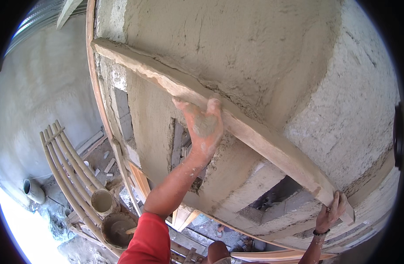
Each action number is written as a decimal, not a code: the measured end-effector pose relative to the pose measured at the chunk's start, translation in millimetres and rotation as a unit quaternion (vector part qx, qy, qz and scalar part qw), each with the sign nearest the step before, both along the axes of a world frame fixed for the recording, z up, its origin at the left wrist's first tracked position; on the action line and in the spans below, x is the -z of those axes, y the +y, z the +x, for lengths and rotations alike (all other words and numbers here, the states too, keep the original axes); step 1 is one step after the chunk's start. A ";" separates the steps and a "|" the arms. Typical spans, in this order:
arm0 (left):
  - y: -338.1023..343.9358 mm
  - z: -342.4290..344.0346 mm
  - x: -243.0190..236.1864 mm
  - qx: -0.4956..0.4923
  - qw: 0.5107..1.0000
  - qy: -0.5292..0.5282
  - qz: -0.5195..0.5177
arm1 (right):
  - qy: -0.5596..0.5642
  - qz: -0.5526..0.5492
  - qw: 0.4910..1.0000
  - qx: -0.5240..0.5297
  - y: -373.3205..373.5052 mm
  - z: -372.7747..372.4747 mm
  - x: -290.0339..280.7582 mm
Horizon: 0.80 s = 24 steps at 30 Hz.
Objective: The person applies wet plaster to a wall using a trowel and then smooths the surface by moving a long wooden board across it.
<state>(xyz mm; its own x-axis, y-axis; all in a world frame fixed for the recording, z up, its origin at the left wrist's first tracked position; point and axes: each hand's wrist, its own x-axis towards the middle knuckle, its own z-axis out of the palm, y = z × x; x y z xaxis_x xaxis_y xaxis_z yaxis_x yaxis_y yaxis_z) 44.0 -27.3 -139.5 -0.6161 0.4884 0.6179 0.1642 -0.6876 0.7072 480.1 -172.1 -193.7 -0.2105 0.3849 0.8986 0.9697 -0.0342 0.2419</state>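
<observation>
A long wooden straightedge board [272, 143] lies slantwise against a wall coated in wet grey-brown plaster [237, 48]. My left hand [204, 125], smeared with mortar, grips the board's lower edge near its middle; part of its fingers is hidden behind the wood. Close to the board's right end, my right hand [331, 213] is wrapped round it, a dark bracelet at the wrist. A ridge of rough plaster runs along the board's upper edge. Below the board, smoothed plaster strips surround rectangular openings [279, 193] in the wall.
An upright wooden strip [91, 66] borders the wall's left edge. At lower left, bamboo poles [63, 163] run beside a bucket [102, 202] and a mortar-filled bucket [116, 231] with a handle sticking out. A grey cylindrical container [33, 190] lies on the ground among debris.
</observation>
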 end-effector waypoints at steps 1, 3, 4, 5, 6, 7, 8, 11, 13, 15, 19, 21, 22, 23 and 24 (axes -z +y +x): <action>2.6 -7.4 -19.0 0.021 0.999 -0.030 -0.019 | -0.002 0.000 1.000 -0.003 2.7 -10.5 -19.6; 10.0 -22.4 -53.9 0.019 0.999 -0.039 -0.009 | -0.007 0.003 1.000 -0.009 8.3 -26.4 -54.0; 11.9 -31.8 -74.2 0.015 0.999 -0.043 -0.012 | -0.003 0.000 1.000 0.002 11.1 -31.2 -66.2; 14.3 -39.8 -91.5 0.013 0.999 -0.048 -0.015 | -0.003 0.002 1.000 0.004 13.3 -38.0 -80.7; 19.1 -49.6 -106.8 -0.007 0.999 -0.036 -0.028 | -0.003 0.003 1.000 0.005 15.0 -46.4 -95.7; 19.1 -58.9 -125.2 0.030 0.997 -0.051 -0.043 | -0.001 0.002 1.000 0.007 16.4 -54.4 -110.0; 19.3 -67.4 -144.0 0.066 0.994 -0.068 -0.059 | 0.001 0.008 1.000 -0.007 18.5 -62.1 -127.4; 13.4 -72.0 -198.7 0.037 0.992 -0.104 -0.055 | 0.034 0.016 0.999 -0.021 28.1 -85.4 -175.9; 15.3 -63.2 -211.7 0.006 0.994 -0.098 -0.042 | 0.037 0.015 0.999 -0.019 25.6 -84.7 -203.0; 9.3 -58.5 -225.9 0.036 0.991 -0.117 -0.052 | 0.034 -0.002 0.999 -0.017 23.0 -79.9 -223.8; 11.3 -61.7 -232.7 0.021 0.990 -0.122 -0.063 | 0.008 -0.032 0.999 -0.020 19.8 -74.5 -234.3; -3.0 -59.5 -234.5 0.023 0.992 -0.071 -0.098 | -0.010 -0.055 0.998 -0.014 15.1 -65.5 -233.5; -3.8 -54.6 -232.4 0.034 0.989 -0.103 -0.100 | -0.001 -0.058 0.998 -0.017 12.0 -60.1 -235.9; 1.1 -45.3 -223.8 0.046 0.984 -0.135 -0.103 | 0.009 -0.062 0.998 -0.020 8.3 -53.6 -237.0; 4.8 -34.7 -215.9 0.058 0.979 -0.166 -0.104 | 0.020 -0.066 0.997 -0.023 4.2 -45.3 -237.2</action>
<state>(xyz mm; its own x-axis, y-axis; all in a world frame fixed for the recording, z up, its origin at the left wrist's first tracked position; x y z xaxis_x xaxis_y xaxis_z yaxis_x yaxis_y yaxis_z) 9.3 -22.5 76.4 -0.6992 0.6609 0.2726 -0.1682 -0.5227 0.8358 434.8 -167.9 43.5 -0.1958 0.4909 0.8489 0.9784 0.0392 0.2030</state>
